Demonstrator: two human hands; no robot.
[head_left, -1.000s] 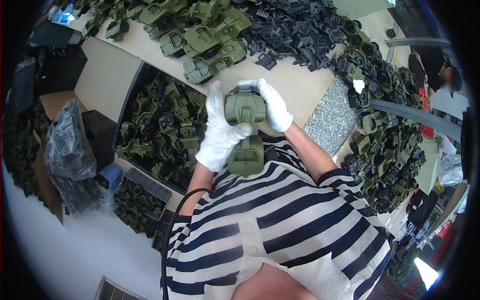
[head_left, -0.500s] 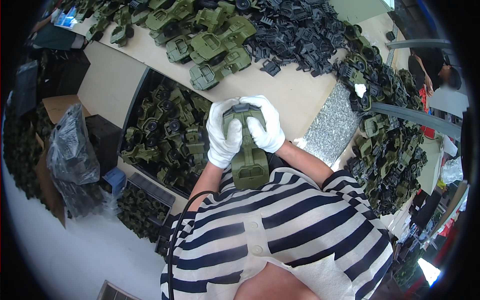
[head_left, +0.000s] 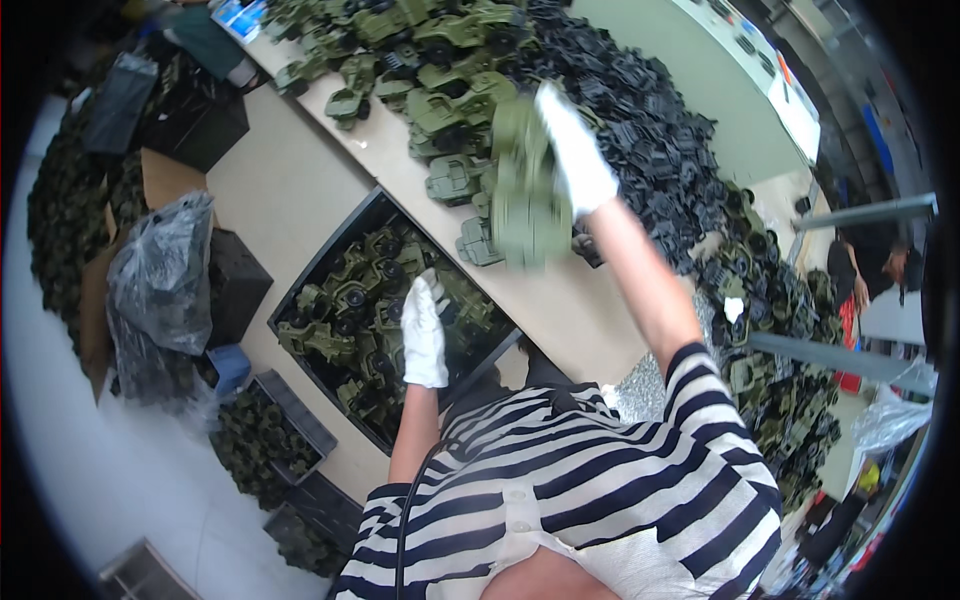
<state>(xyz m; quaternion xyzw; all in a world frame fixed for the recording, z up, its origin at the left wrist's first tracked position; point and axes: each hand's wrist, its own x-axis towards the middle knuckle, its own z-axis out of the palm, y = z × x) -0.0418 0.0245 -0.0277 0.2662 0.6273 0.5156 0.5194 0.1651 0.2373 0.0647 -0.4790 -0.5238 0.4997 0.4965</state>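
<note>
My right hand (head_left: 578, 150), in a white glove, is stretched out over the worktable and grips the side of an olive-green toy vehicle body (head_left: 532, 205). Motion blurs that body, and some of the fingers are hidden by it. Close beside it are more green toy vehicle bodies (head_left: 455, 180) and a heap of small black plastic parts (head_left: 650, 130). My left hand (head_left: 425, 335), also gloved in white, is held over a black crate (head_left: 370, 210) of green toy vehicles with black wheels (head_left: 350, 300). Its fingers are extended, with nothing visible in them.
More green and black toy vehicles (head_left: 790, 400) are heaped on the right, past a metal bar (head_left: 840, 358). On the left are a plastic-wrapped carton (head_left: 160, 270) and a smaller crate of parts (head_left: 260, 430). Other people are partly visible at the far left and right.
Both hands held the toy vehicle body near my chest. Now the right hand has carried it forward over the table, while the left has let go and moved over the crate.
</note>
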